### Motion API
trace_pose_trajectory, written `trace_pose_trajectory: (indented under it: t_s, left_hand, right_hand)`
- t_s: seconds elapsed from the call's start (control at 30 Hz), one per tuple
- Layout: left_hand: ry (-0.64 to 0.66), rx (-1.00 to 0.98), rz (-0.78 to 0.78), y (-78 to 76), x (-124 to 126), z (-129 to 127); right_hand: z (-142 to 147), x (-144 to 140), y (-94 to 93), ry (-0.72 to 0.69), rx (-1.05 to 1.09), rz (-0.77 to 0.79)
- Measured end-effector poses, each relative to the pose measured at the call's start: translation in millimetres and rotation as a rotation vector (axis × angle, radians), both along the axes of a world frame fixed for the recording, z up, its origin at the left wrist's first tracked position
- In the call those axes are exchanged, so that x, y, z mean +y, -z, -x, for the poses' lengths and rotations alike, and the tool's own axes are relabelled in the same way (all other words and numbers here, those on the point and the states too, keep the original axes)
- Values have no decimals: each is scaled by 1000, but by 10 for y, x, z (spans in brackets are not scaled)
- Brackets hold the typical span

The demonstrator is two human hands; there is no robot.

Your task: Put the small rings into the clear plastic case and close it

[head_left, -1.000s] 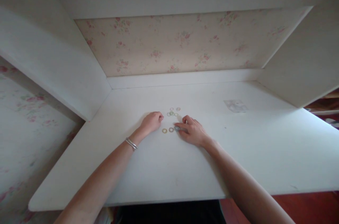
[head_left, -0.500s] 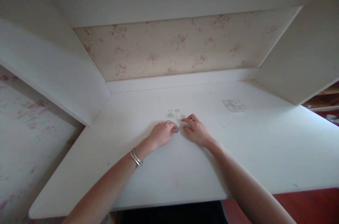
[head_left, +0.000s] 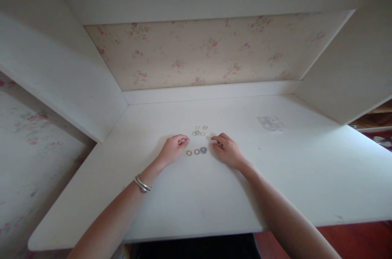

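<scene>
My left hand (head_left: 175, 148) hovers low over the white desk, left of some small rings. Its thumb and fingertips come together in a pinch; whether something is between them is too small to make out. In front of it lie a yellowish ring (head_left: 189, 153), a reddish-brown ring (head_left: 197, 152) and a grey cluster of rings (head_left: 203, 150), side by side in a row. Beyond these sits a loose group of thin rings, with a greenish cluster (head_left: 197, 132) and a pinkish ring (head_left: 205, 127). My right hand (head_left: 227, 150) rests to their right, index finger stretched out, other fingers loosely bent, holding nothing visible.
A clear plastic bag (head_left: 271, 123) lies flat at the right on the white desk (head_left: 306, 161). White panels close in the desk at both sides, and a flowered wall panel (head_left: 211, 52) stands behind. Below the front edge shows a red floor (head_left: 355, 238).
My left hand has moved left and slightly away from me, off the grey cluster, uncovering the row of rings. My right hand has stayed nearly in place. The view has shifted slightly.
</scene>
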State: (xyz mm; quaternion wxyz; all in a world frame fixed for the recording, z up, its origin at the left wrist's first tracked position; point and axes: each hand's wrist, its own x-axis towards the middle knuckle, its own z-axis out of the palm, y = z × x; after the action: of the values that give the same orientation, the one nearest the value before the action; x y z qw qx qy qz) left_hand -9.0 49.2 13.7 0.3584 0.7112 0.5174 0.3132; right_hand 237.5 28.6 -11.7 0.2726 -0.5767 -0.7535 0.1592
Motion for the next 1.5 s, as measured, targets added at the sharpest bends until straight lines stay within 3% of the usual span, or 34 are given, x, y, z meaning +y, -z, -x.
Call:
trace_pose_trajectory:
  t_s: [0.1, 0.23, 0.43, 0.6, 0.83, 1.1, 1.3, 1.5]
  left_hand:
    - [-78, -151, 136, 62, -35, 123]
    - [-81, -227, 232, 89, -59, 145]
    - [-28, -199, 219, 74, -72, 149]
    - [-28, -208, 219, 97, -78, 164]
    - [-15, -191, 208, 111, -80, 171]
    - [-11, -188, 199, 54, -102, 178]
    - [-25, -167, 189, 65, -99, 171]
    - [-33, -178, 191, 89, -87, 159]
  right_hand:
    - [23, 121, -22, 22, -64, 9]
    - [74, 383, -87, 43, -217, 16]
    - [128, 746, -128, -42, -368, 3]
    - [125, 843, -119, -114, -377, -19]
    - [130, 802, -98, -115, -388, -59]
    - [52, 673, -53, -36, -213, -87]
    - [0, 354, -22, -10, -39, -151]
    - [-3, -35, -42, -73, -4, -161]
